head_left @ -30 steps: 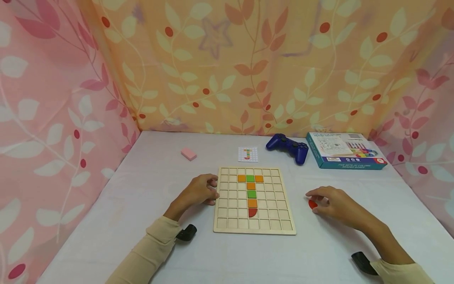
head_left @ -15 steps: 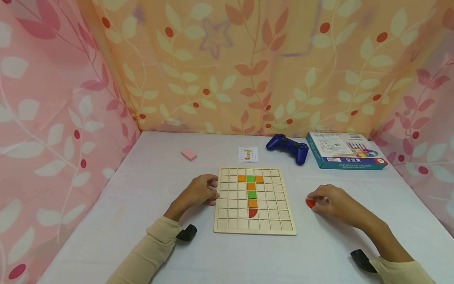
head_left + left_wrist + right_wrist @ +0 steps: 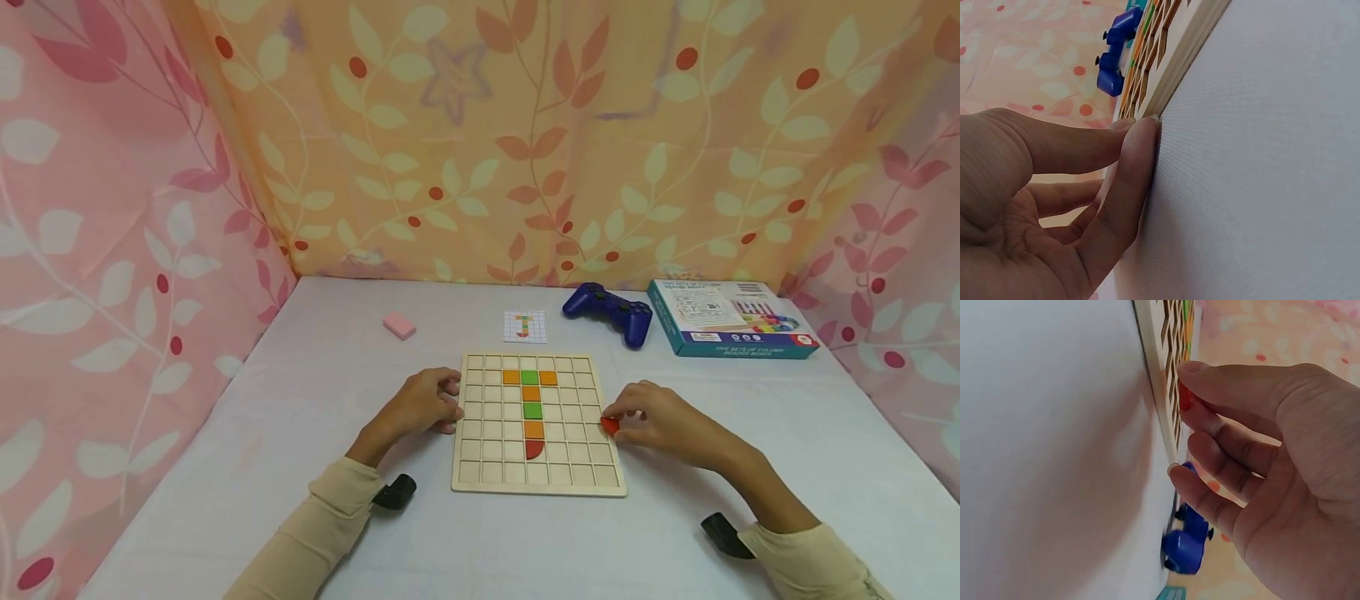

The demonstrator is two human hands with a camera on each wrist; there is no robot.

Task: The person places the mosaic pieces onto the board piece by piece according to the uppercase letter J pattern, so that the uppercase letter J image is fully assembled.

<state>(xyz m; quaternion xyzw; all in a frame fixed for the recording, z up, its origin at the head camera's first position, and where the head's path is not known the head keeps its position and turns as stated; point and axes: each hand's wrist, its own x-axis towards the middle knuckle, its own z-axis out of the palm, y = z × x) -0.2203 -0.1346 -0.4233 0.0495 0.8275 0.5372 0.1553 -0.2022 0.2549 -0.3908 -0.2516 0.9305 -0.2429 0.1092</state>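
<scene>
A wooden grid board (image 3: pixel 570 481) lies on the white table. Orange and green square tiles and one red quarter-round tile (image 3: pixel 534 450) sit in its cells, forming a T-like shape. At the board's left edge is my left hand (image 3: pixel 422 400); in the left wrist view its thumb and a finger (image 3: pixel 1138 150) pinch that edge. My right hand (image 3: pixel 675 423) pinches a red tile (image 3: pixel 611 426) between thumb and finger, just over the board's right edge. In the right wrist view this red tile (image 3: pixel 1184 390) shows as a thin edge, its other fingers loosely bent.
Behind the board lies a pattern card (image 3: pixel 525 327) showing a similar coloured shape. A blue game controller (image 3: pixel 607 312) and a teal-sided box (image 3: pixel 731 321) stand at the back right, a pink block (image 3: pixel 399 326) at the back left. Floral cloth (image 3: pixel 480 142) walls the table.
My right hand has carried the red tile leftward from the open table to the board's right edge. The left hand and the board have stayed in place.
</scene>
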